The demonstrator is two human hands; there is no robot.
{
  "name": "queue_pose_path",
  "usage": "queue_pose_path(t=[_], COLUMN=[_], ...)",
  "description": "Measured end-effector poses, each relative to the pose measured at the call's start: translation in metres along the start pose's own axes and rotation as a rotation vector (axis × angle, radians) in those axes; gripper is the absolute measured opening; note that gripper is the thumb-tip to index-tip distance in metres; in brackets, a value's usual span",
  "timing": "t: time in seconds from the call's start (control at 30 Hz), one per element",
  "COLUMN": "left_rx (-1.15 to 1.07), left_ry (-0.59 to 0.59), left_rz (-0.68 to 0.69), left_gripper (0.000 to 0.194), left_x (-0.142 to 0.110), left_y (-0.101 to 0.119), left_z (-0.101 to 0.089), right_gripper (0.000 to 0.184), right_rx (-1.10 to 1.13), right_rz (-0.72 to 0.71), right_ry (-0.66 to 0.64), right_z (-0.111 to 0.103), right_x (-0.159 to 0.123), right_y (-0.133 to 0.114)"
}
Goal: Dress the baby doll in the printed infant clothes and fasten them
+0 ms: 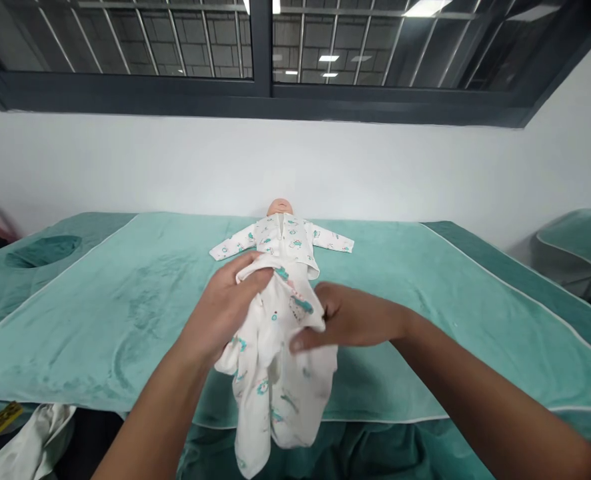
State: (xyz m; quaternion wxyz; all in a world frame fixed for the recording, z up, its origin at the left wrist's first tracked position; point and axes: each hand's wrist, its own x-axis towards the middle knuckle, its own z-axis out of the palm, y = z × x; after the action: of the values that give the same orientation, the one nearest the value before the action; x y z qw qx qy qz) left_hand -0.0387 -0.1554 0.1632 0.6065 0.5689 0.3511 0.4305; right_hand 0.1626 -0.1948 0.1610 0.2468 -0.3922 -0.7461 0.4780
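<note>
**Soft printed trousers held between two hands**

The printed trousers hang from the middle of the view toward 6 o'clock, in front of the near edge of a green-covered bed. The left hand, at the garment's 10 o'clock, pinches the waistband between thumb and fingers; the right hand, at its 3 o'clock, grips the side with curled fingers, though blur and folds leave the exact grip there uncertain. The fabric is probably light, limp and soft, neither slippery nor fragile, and likely to sag wherever unsupported; the waistband, taken at both sides, appears the best hold.

Count: one pair of trousers with two legs; one doll near 12 o'clock; one matching jacket over it, its two sleeves spread toward 9 and 3 o'clock; one white cloth at 8 o'clock; two hands.
</note>
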Motion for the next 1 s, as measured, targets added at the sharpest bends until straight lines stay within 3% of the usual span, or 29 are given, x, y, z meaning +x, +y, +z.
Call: queue_pose_path(t=[0.07,0.13,0.23,0.3,0.37,0.47,0.53,0.6,0.7,0.77,0.8,0.9,1.0], left_rx=[0.100,0.251,0.397,0.317,0.128,-0.169,-0.276,-0.276,-0.135,-0.056,-0.060,-0.253,-0.433], left_ry=[-0.179,-0.268,-0.237,-0.179,-0.096,0.004,0.019,-0.021,-0.265,-0.436,-0.466,-0.284,-0.092], left_rz=[-0.044,-0.022,-0.014,-0.045,-0.065,-0.110,-0.178,-0.246,-0.308,-0.331,-0.342,-0.341,-0.343], left_gripper=[0.033,0.044,0.036,0.031,0.034,0.040,0.043,0.045,0.049,0.052,0.052,0.042,0.040], left_x=[-0.005,-0.009,-0.011,-0.010,-0.008,-0.006,-0.006,-0.009,-0.013,-0.015,-0.015,-0.010,-0.004], left_y=[-0.003,-0.005,-0.009,-0.014,-0.020,-0.031,-0.038,-0.043,-0.046,-0.049,-0.051,-0.061,-0.073], left_z=[0.001,0.004,0.010,0.012,0.011,0.009,0.008,0.007,0.000,-0.004,-0.006,-0.004,0.002], right_gripper=[0.025,0.029,0.032,0.033,0.032,0.032,0.033,0.031,0.031,0.035,0.038,0.042,0.041], right_rx=[0.098,0.224,0.323,0.314,0.269,0.246,0.302,0.405,0.611,0.743,0.801,0.883,0.846], right_rz=[-0.019,-0.031,-0.013,0.008,0.041,0.094,0.099,0.067,-0.003,-0.017,-0.010,0.043,0.148], right_ry=[0.176,0.299,0.380,0.399,0.283,-0.118,-0.206,-0.044,0.255,0.331,0.346,0.327,0.092], right_z=[0.000,0.001,0.004,0.006,0.007,0.009,0.012,0.015,0.019,0.025,0.028,0.042,0.052], right_x=[0.004,0.009,0.018,0.020,0.018,0.013,0.010,0.009,0.010,0.012,0.013,0.015,0.016], right_y=[0.003,0.006,0.012,0.016,0.019,0.021,0.024,0.029,0.038,0.044,0.048,0.062,0.077])
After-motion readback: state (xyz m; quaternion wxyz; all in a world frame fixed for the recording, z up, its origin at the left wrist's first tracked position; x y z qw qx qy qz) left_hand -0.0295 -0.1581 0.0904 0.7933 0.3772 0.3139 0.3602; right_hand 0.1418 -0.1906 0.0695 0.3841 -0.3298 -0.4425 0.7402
